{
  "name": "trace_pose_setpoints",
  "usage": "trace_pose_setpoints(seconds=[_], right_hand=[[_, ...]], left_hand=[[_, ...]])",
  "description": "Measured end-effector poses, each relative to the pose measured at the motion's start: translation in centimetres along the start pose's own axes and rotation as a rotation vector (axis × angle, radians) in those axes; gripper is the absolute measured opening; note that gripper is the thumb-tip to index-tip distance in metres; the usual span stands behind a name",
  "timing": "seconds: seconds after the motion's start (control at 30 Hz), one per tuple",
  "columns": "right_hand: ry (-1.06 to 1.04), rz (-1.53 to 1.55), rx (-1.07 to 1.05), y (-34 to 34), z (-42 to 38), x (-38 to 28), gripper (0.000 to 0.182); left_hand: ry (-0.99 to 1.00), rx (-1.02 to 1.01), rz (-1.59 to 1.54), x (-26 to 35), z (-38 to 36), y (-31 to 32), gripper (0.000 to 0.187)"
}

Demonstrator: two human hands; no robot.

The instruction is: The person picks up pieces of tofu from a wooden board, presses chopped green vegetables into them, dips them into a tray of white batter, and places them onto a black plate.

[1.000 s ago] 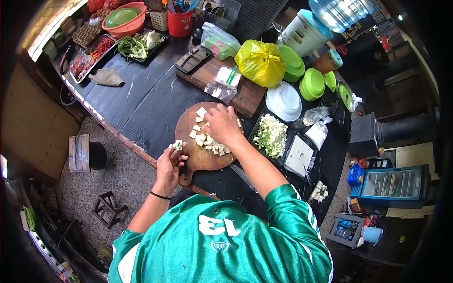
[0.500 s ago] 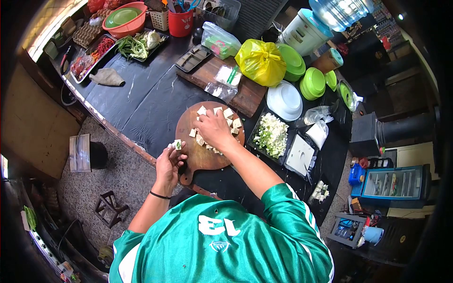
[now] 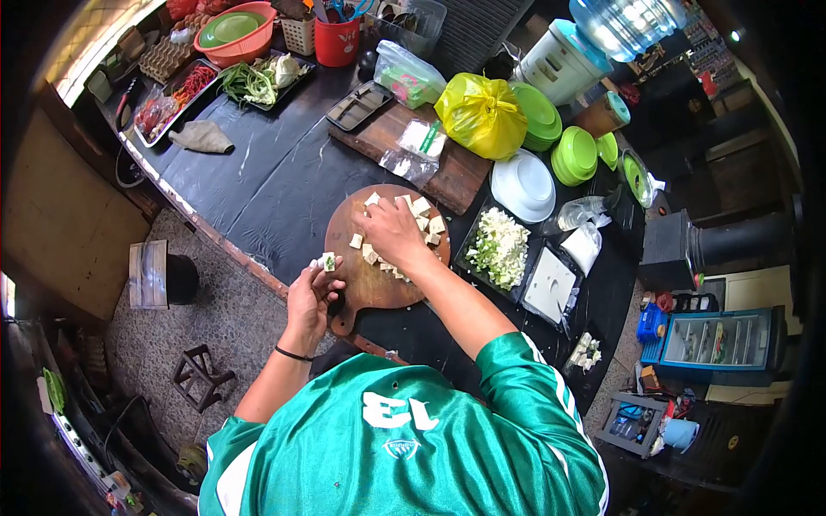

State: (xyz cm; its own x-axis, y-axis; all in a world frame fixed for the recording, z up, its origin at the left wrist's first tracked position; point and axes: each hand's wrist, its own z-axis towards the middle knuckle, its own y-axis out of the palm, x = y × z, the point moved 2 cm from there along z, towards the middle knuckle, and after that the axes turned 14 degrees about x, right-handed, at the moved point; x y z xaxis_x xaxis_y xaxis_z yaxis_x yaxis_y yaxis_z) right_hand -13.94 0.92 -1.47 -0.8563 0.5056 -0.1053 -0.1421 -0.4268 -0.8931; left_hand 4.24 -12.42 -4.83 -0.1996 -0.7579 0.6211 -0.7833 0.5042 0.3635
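Tofu (image 3: pixel 327 261), one small cube with a green fleck, sits pinched in the left hand's (image 3: pixel 311 297) fingertips just off the board (image 3: pixel 366 288), while the right hand (image 3: pixel 391 232) curls loosely over cubes (image 3: pixel 426 215) there; soft and crumbly, it probably wants gentle side holds.
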Motion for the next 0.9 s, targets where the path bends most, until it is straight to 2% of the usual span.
trace_pose_setpoints(seconds=[0.13, 0.23, 0.3, 0.33, 0.4, 0.53, 0.6, 0.63, 0.7, 0.77, 0.83, 0.9], right_hand=[[0.027, 0.072, -0.030, -0.5, 0.6, -0.5, 0.018], [0.130, 0.200, -0.111, -1.6, 1.1, -1.0, 0.014], [0.235, 0.401, -0.038, -2.5, 1.2, -1.3, 0.011], [0.232, 0.403, -0.040, -3.0, 1.3, -1.5, 0.011], [0.447, 0.710, -0.109, -3.9, 1.1, -1.4, 0.013], [0.359, 0.757, -0.169, -4.9, 0.2, -0.9, 0.015], [0.268, 0.785, -0.087, -5.4, 0.0, -0.7, 0.011], [0.270, 0.784, -0.084, -5.3, 0.0, -0.4, 0.011], [0.232, 0.414, 0.046, -4.9, 0.0, 0.6, 0.010], [0.259, 0.368, 0.002, -3.7, -0.2, 1.5, 0.013], [0.216, 0.159, -0.168, -2.6, -0.2, 1.9, 0.015], [0.162, 0.112, -0.101, -1.7, -0.1, 1.8, 0.016]], left_hand=[[0.001, 0.006, 0.009, 0.0, 0.0, -0.1, 0.043], [-0.008, -0.008, 0.035, 0.1, -0.1, 0.2, 0.043], [-0.029, -0.005, 0.063, 0.2, -0.2, 0.3, 0.041], [-0.028, -0.002, 0.061, 0.3, -0.2, 0.4, 0.041], [-0.054, -0.016, 0.135, 0.4, 0.0, 0.8, 0.043], [-0.083, -0.067, 0.155, 0.3, 0.1, 1.6, 0.042], [-0.102, -0.067, 0.178, 0.2, -0.1, 2.1, 0.040], [-0.102, -0.069, 0.180, 0.2, -0.1, 2.2, 0.040], [-0.067, -0.060, 0.172, 0.3, -0.1, 2.2, 0.039], [-0.051, -0.043, 0.162, 0.3, 0.0, 1.8, 0.038], [-0.036, -0.022, 0.147, 0.3, -0.1, 1.3, 0.037], [-0.016, -0.002, 0.145, 0.5, -0.1, 0.9, 0.037]])
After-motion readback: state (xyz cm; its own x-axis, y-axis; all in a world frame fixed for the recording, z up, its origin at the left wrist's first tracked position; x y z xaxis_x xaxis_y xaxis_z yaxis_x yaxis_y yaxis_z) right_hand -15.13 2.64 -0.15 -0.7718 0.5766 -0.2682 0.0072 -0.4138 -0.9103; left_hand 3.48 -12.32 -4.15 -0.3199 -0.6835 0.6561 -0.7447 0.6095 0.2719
